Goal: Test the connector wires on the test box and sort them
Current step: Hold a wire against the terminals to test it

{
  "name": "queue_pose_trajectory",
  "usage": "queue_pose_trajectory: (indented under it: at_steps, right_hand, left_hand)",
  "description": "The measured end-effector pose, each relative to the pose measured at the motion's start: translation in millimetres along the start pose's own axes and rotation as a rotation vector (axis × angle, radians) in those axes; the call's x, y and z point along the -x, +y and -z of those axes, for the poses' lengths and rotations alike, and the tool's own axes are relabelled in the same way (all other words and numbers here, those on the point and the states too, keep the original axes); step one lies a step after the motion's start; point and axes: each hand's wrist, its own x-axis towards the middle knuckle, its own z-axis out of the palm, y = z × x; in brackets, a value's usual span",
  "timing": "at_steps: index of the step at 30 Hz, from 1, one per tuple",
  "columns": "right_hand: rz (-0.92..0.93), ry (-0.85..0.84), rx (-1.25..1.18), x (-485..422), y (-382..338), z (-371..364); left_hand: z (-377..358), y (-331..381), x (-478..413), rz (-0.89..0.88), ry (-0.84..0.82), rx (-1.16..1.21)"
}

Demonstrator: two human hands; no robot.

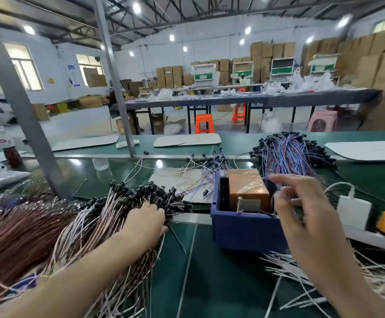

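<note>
**Head View: Hands and Test Box at the Bench**

1. Test box. We find the test box (pixel 247 188), a copper-coloured block wrapped in clear tape, standing inside a blue bin (pixel 244 228) on the green bench (pixel 209 283), right of centre.

2. Left hand. The left hand (pixel 144 222) rests palm down on the untested wire bundle (pixel 108 216), a large heap of pale and brown leads with black connector ends, lying left of the bin. The fingers bend down into the connectors; we cannot tell whether they pinch one.

3. Right hand. The right hand (pixel 306 210) is raised at the bin's right edge, just beside the test box. Its fingers are loosely spread, with the forefinger reaching left above the bin (the hand is blurred).

4. Other wires. A bundle of blue and purple wires (pixel 292 152) lies behind the bin. Loose wires (pixel 200 177) are scattered behind the bin to its left. White leads (pixel 301 271) lie fanned out at lower right.

5. Right of the bin. A white adapter (pixel 353 211) stands near the right hand.
</note>
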Motion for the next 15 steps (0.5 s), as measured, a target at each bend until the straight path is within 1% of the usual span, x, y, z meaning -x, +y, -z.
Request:
queue_pose_trajectory:
  at_steps: [2, 4, 6, 8, 9, 12, 14, 15]
  right_hand:
    - [0.007, -0.002, 0.031, 13.2, -2.5, -0.2]
    - [-0.019, -0.009, 0.036, 23.5, -2.8, 2.4]
    - [-0.051, -0.011, 0.038, 31.0, -1.9, 7.1]
    - [-0.076, -0.01, 0.004, 33.9, -2.9, 11.3]
    - [-0.094, -0.016, -0.025, 33.7, -5.1, 12.2]
    - [-0.147, -0.052, -0.126, 29.3, -16.3, 10.1]
    - [-0.146, -0.091, -0.227, 23.1, -29.2, 6.6]
    - [-0.145, -0.12, -0.315, 18.6, -37.9, 5.0]
  left_hand:
    - [-6.5, 10.7, 4.2, 0.043, 0.024, -0.049]
    - [-3.5, 14.6, 5.4, 0.092, 0.041, 0.05]
    - [12.4, 12.9, 6.8, 0.154, 0.101, 0.309]
    - [39.2, 7.1, 10.2, 0.17, 0.233, 0.611]
    - [55.7, 4.6, 13.6, 0.149, 0.32, 0.724]
    - [117.0, 3.4, 34.4, 0.023, 0.629, 0.948]
    - [160.0, 11.3, 55.7, -0.104, 0.76, 1.106]
    - [178.1, 19.0, 67.1, -0.176, 0.8, 1.166]
